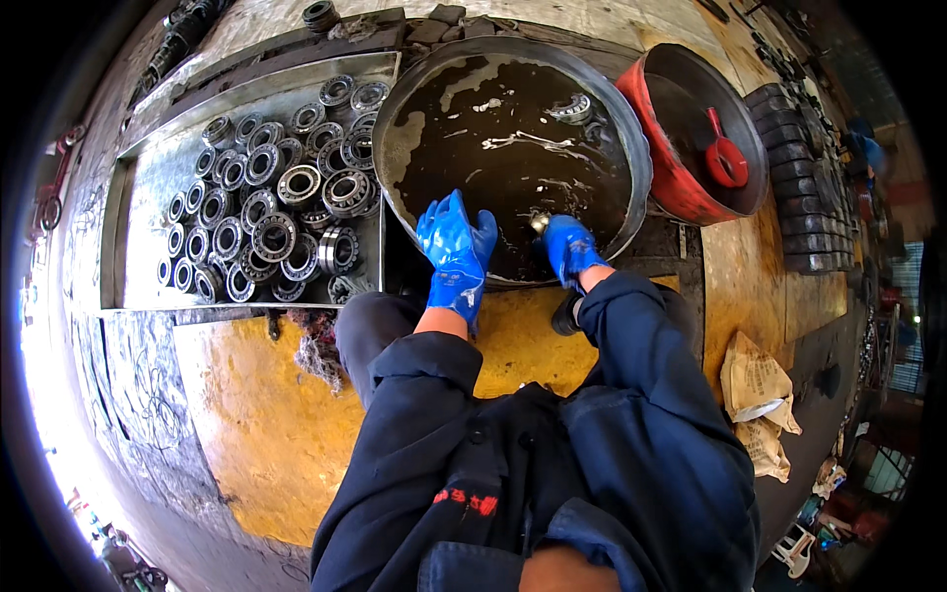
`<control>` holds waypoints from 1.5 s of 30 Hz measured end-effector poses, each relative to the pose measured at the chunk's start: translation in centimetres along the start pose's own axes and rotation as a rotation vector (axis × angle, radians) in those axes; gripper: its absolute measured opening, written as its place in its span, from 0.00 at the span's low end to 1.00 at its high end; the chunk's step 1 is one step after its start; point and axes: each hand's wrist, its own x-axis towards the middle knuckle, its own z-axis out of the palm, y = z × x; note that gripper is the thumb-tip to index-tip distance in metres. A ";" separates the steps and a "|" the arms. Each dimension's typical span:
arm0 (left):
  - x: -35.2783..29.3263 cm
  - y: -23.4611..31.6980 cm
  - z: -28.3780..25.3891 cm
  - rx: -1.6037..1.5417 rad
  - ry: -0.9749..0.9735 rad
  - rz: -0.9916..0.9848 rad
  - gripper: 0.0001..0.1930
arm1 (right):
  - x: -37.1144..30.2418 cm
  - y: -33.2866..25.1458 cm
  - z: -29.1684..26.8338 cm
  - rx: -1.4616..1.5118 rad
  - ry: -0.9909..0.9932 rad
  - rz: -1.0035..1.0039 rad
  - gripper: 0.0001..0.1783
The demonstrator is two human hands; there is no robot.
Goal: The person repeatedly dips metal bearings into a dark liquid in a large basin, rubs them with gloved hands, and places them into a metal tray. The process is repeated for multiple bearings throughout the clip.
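A wide round metal tub (641, 168) of dark, murky liquid stands before me, with foam and bright reflections on its surface. My left hand (456, 242), in a wet blue glove, is over the tub's near rim, its fingers stretched out and the thumb apart, holding nothing. Inside the near right part of the tub, my right hand (572, 249), also gloved in blue, has its fingers closed around a rounded shiny metal piece (539, 223), mostly hidden by the glove and liquid. A roller bearing (570, 109) sits partly sunk near the tub's far right side.
On the left, a shallow metal tray (113, 242) holds many roller bearings (273, 237). A red tub (671, 178) with a red ring-shaped tool (726, 161) stands right, beside stacked dark blocks (811, 187). Brown paper bags (760, 390) lie at the near right; a rag (318, 350) hangs below the tray.
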 end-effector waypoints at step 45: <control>-0.2 -0.5 -0.8 0.011 0.032 0.023 0.28 | 0.9 -3.7 -1.1 -0.515 -0.107 -0.122 0.15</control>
